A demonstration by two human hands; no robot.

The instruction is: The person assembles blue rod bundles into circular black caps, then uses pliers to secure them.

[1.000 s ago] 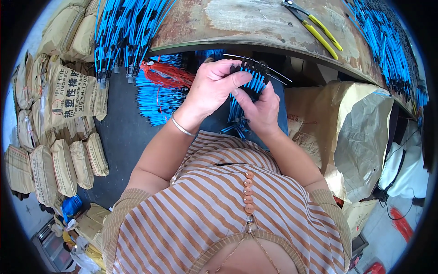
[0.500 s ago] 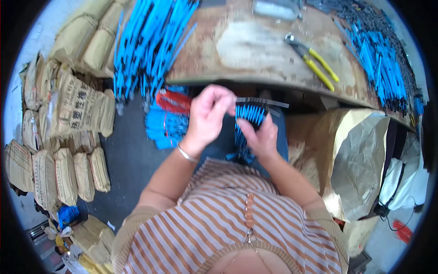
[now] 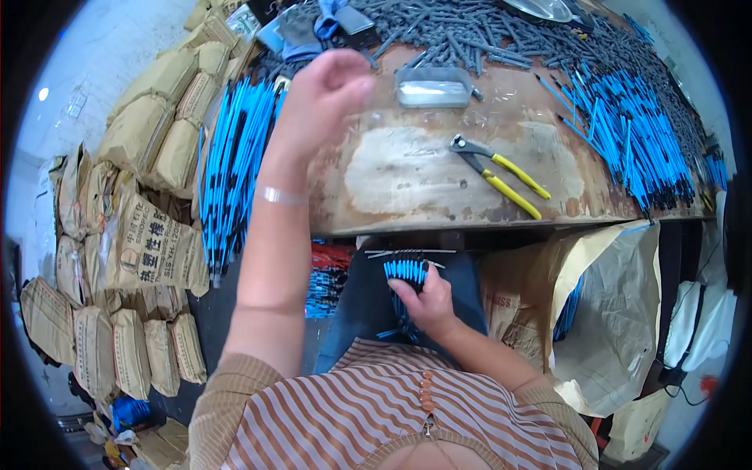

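Observation:
My right hand (image 3: pixel 429 304) is closed round a bundle of thin blue sticks with black ends (image 3: pixel 406 271), held low over my lap. Thin pale strips (image 3: pixel 439 251) lie crosswise at the top of that bundle. My left hand (image 3: pixel 325 94) is raised over the left part of the table, its fingers bent and somewhat blurred. A gap shows between thumb and fingers, and nothing is visible in it. The nearest things to it are the long blue sticks (image 3: pixel 235 157) at the table's left and a small clear plastic box (image 3: pixel 433 88) at its right.
Yellow-handled pliers (image 3: pixel 501 176) lie on the worn wooden table (image 3: pixel 392 188). Dark grey pieces (image 3: pixel 470 35) are heaped at the back. More blue sticks (image 3: pixel 627 141) lie right. An opened paper sack (image 3: pixel 611 337) stands at my right; stacked paper sacks (image 3: pixel 141 102) fill the left side.
My left hand has left the bundle and moved up and left over the table. The right hand still holds the bundle. The whole view has tilted up, showing more of the table's back.

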